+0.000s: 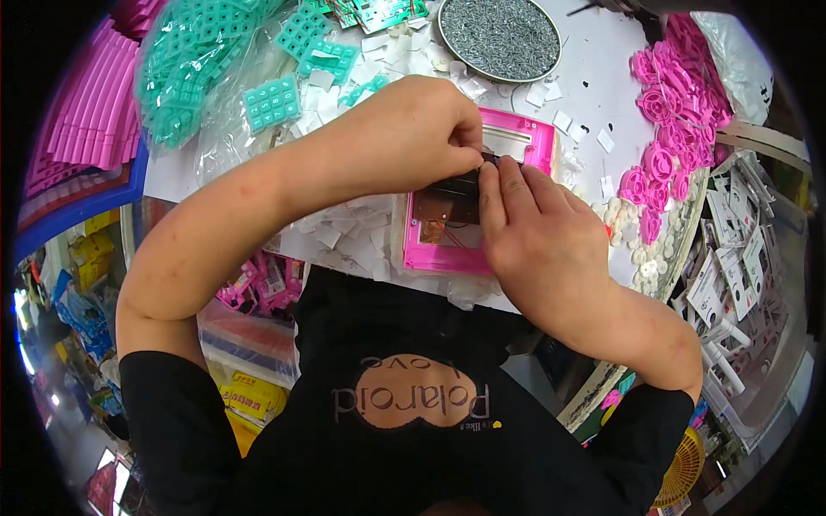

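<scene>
Passage lies beyond the pink frame (447,260), between metal dish (514,81) and pink parts (658,168), while teal keypads (271,103) obstruct the left.

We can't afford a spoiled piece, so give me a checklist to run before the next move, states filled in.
1. Both hands at the work: ok. The left hand and right hand meet over the dark part.
2. Dark part properly seated in the pink frame: cannot tell; the fingers cover much of it.
3. Work surface free of scraps: not ok. Paper bits lie on both sides of the frame.
4. Small metal pieces contained: ok. They sit in a round tray beyond the frame.
5. Green keypads off the frame: ok. They lie to the far left.
</scene>
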{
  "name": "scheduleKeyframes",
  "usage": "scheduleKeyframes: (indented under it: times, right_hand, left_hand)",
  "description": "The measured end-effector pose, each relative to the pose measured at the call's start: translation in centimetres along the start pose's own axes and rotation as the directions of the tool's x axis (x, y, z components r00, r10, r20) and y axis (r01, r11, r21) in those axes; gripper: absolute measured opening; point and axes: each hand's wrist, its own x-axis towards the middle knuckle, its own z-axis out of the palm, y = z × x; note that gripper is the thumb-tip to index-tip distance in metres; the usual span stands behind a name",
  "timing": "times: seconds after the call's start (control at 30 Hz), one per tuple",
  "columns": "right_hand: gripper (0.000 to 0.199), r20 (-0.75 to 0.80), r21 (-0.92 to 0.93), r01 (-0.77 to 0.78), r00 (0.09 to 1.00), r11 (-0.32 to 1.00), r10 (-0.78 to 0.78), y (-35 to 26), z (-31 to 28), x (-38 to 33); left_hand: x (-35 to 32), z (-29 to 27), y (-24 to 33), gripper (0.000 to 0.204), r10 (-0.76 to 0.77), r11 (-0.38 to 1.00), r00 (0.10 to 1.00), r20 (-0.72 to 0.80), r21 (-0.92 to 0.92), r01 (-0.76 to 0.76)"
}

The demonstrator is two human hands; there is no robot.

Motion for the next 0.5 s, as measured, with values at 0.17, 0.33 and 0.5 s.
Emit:
scheduleKeyframes:
  times: [0.17,0.33,0.5]
  right_hand:
    - [0.048,-0.090,0.091,-0.008,0.996,0.996,0.016,0.9,0.6,-0.5]
    - [0.063,-0.019,0.409,-0.200,0.974,0.890,0.227,2.1,0.7,-2.0]
    - [0.039,-0.514,0.562,-0.073,0.750,0.824,0.417,4.8,-1.3,-4.9]
  left_hand:
    - [0.3,0.5,-0.4,0.018,0.148,0.987,0.988,-0.032,0.073,-0.146]
    - [3.9,-3.2,0.6,0.023,0.067,0.996,0.932,0.356,0.038,-0.086]
    - [9.5,-3.4,-2.6,0.016,0.317,0.662,0.928,-0.195,0.746,-0.069]
